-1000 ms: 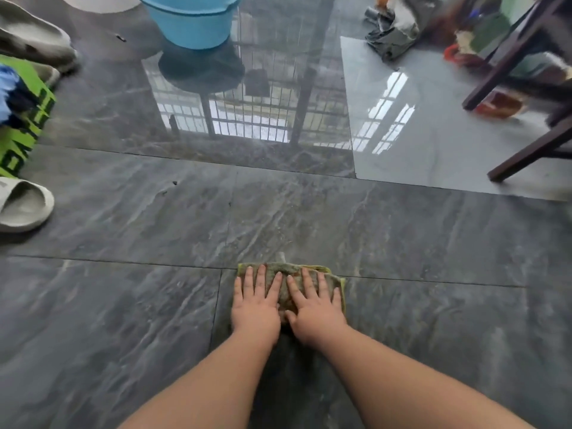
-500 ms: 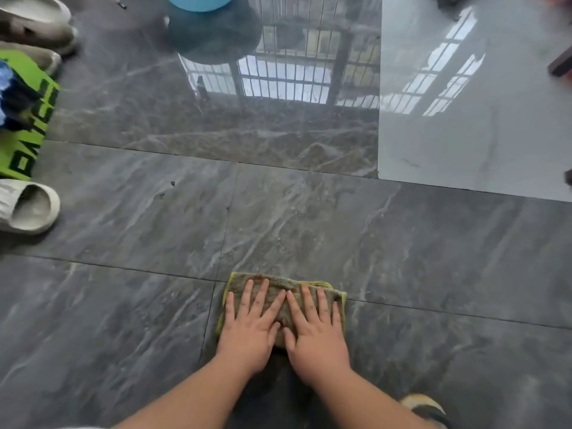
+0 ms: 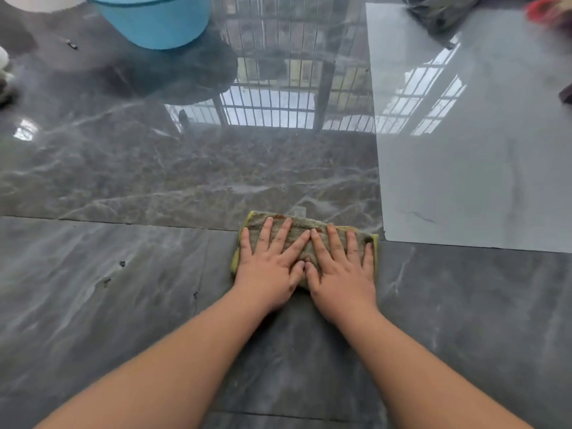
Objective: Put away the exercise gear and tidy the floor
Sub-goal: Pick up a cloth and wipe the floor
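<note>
Cloth [image 3: 305,239] flat on glossy grey floor [image 3: 123,305], pressed under left hand [image 3: 266,274] and right hand [image 3: 343,278], fingers straight and spread, thumbs touching, blue bucket [image 3: 158,20] well beyond.

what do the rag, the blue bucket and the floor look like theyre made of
The yellow-edged grey-green folded rag looks like a woven or microfibre cloth, matte, with a ribbed texture. The light blue round bucket seems to be smooth moulded plastic with a dull sheen. The dark grey veined floor looks like polished marble-look tile, which mirrors the window bars.
</note>
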Demonstrator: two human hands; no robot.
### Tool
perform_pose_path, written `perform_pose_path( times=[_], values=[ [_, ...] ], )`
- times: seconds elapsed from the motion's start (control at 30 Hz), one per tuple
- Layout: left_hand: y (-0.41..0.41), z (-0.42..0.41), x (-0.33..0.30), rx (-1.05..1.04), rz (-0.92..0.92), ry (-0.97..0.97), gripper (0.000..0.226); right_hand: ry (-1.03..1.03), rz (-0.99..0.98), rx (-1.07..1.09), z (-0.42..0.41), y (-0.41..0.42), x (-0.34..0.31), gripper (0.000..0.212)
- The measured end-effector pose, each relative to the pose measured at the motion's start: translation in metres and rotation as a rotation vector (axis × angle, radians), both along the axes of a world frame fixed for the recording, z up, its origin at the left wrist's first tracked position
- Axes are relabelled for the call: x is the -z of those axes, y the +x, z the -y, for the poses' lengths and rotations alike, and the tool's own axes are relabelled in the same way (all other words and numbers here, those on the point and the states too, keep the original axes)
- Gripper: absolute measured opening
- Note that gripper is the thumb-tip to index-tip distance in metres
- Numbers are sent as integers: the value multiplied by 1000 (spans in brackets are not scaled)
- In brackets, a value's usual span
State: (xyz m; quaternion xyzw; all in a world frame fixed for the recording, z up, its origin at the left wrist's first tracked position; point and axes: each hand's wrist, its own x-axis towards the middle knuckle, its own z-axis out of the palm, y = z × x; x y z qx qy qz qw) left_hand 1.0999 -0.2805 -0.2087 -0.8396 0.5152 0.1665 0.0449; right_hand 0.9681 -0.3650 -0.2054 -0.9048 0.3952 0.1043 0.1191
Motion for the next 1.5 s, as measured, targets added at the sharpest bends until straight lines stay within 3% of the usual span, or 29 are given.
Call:
perform_pose_path(
  times=[0.3, 0.53, 0.77, 1.1, 1.23, 1.5],
  values=[
    [85, 134, 3, -19, -25, -24, 58, 3, -23, -8, 139, 90, 4, 62],
    [99, 151, -2, -30, -71, 51, 59, 49, -53, -33, 159, 108, 0, 61],
    [62, 91, -12, -25, -110, 110, 63, 105, -61, -107, 88, 71, -12, 64],
    [13, -99, -3, -129, -29, 26, 64, 102, 4, -300, -79, 32, -7, 66],
    [49, -129, 1, -168, -18, 45, 64, 75, -13, -323, -92, 67, -3, 66],
    [175, -92, 0, -293, -15, 39, 61, 38, 8, -357, -54, 203, -1, 65]
  ],
)
